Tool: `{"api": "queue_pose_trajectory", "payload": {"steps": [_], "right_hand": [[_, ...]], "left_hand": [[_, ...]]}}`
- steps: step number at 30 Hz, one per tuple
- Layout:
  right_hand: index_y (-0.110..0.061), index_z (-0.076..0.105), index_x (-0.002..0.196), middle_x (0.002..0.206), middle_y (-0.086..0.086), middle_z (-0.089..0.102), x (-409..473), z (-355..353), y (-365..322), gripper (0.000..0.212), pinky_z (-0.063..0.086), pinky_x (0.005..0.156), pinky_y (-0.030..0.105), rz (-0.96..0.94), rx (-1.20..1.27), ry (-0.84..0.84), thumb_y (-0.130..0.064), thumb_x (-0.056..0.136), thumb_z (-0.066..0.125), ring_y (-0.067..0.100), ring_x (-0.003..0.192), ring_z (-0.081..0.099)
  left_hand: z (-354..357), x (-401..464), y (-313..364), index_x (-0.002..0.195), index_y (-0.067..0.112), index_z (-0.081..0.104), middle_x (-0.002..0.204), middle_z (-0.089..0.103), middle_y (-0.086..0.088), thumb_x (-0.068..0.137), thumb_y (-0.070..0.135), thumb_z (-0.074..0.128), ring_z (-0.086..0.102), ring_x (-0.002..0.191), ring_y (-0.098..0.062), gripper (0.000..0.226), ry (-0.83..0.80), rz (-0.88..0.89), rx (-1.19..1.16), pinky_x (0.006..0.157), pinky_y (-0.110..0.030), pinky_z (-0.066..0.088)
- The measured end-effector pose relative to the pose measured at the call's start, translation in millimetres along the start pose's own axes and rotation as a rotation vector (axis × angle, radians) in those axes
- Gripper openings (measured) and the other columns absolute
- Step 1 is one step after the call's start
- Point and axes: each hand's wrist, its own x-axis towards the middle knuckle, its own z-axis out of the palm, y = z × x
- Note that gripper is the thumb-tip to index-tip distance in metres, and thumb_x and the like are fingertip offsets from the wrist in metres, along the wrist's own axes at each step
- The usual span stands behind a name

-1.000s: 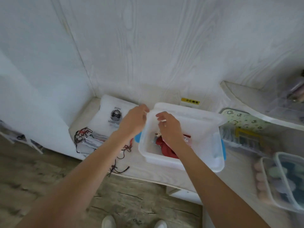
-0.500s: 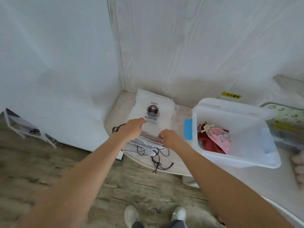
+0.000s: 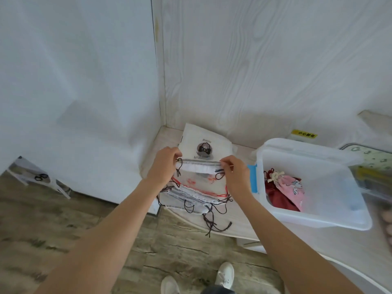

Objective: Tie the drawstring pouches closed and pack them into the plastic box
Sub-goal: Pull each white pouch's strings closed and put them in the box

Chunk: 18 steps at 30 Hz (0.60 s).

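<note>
A stack of flat white drawstring pouches (image 3: 195,194) with black and red cords lies on the table corner. The top white pouch (image 3: 203,149), printed with a bow-tie figure, is lifted at its near hem. My left hand (image 3: 164,164) pinches that hem's left end and my right hand (image 3: 234,172) pinches its right end. To the right stands the clear plastic box (image 3: 322,219), open. Inside it lie a tied pink pouch (image 3: 291,188) and a dark red pouch (image 3: 277,198).
White walls meet in a corner just behind the stack. A blue latch (image 3: 253,177) sits on the box's left side. A yellow sticker (image 3: 303,134) is on the wall behind. More clear containers (image 3: 373,166) crowd the far right. Wooden floor and my white shoes (image 3: 224,274) are below.
Both hands left the plastic box and moved left to the stack. They have taken hold of the top pouch's hem and lifted it. The view swung left.
</note>
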Motion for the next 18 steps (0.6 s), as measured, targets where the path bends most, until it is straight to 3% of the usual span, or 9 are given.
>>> {"api": "queue_pose_trajectory", "payload": {"steps": [3, 6, 13, 15, 18], "right_hand": [[-0.018, 0.059, 0.083, 0.084, 0.005, 0.064, 6, -1, -8, 0.015, 0.050, 0.074, 0.037, 0.060, 0.135, 0.063, -0.010, 0.094, 0.051, 0.025, 0.081, 0.061], [-0.018, 0.058, 0.083, 0.078, 0.002, 0.063, 11, -4, -13, 0.015, 0.051, 0.069, 0.036, 0.107, 0.199, 0.052, -0.011, 0.094, 0.049, 0.023, 0.074, 0.060], [-0.021, 0.058, 0.077, 0.079, 0.004, 0.066, 6, -7, -14, 0.018, 0.053, 0.073, 0.035, 0.159, 0.258, -0.039, -0.012, 0.092, 0.055, 0.020, 0.075, 0.063], [-0.019, 0.061, 0.079, 0.079, 0.004, 0.068, 3, -8, -13, 0.013, 0.053, 0.074, 0.032, 0.147, 0.272, -0.035, -0.011, 0.089, 0.059, 0.019, 0.076, 0.065], [-0.018, 0.069, 0.087, 0.081, 0.000, 0.069, 0, -10, -12, 0.008, 0.049, 0.070, 0.021, 0.115, 0.243, -0.009, -0.012, 0.085, 0.064, 0.016, 0.078, 0.065]], "left_hand": [[-8, 2, 7, 0.112, 0.008, 0.064, 0.110, 0.066, -0.007, 0.093, 0.001, 0.043, 0.060, 0.102, -0.020, 0.029, 0.095, -0.101, -0.189, 0.089, -0.021, 0.040], [-6, 1, 10, 0.119, 0.010, 0.059, 0.112, 0.064, -0.007, 0.092, 0.005, 0.046, 0.058, 0.104, -0.020, 0.030, 0.045, -0.081, -0.188, 0.090, -0.029, 0.045], [1, -4, 5, 0.093, 0.008, 0.058, 0.085, 0.065, -0.008, 0.090, 0.019, 0.059, 0.060, 0.080, -0.024, 0.011, 0.084, -0.122, -0.242, 0.073, -0.034, 0.046], [-2, -6, 5, 0.099, 0.010, 0.061, 0.090, 0.066, -0.003, 0.089, 0.018, 0.061, 0.060, 0.082, -0.018, 0.013, 0.059, -0.103, -0.314, 0.076, -0.029, 0.046], [-8, -9, 6, 0.106, 0.013, 0.065, 0.097, 0.066, 0.006, 0.089, 0.013, 0.060, 0.059, 0.088, -0.005, 0.018, 0.030, -0.037, -0.374, 0.077, -0.006, 0.042]]}}
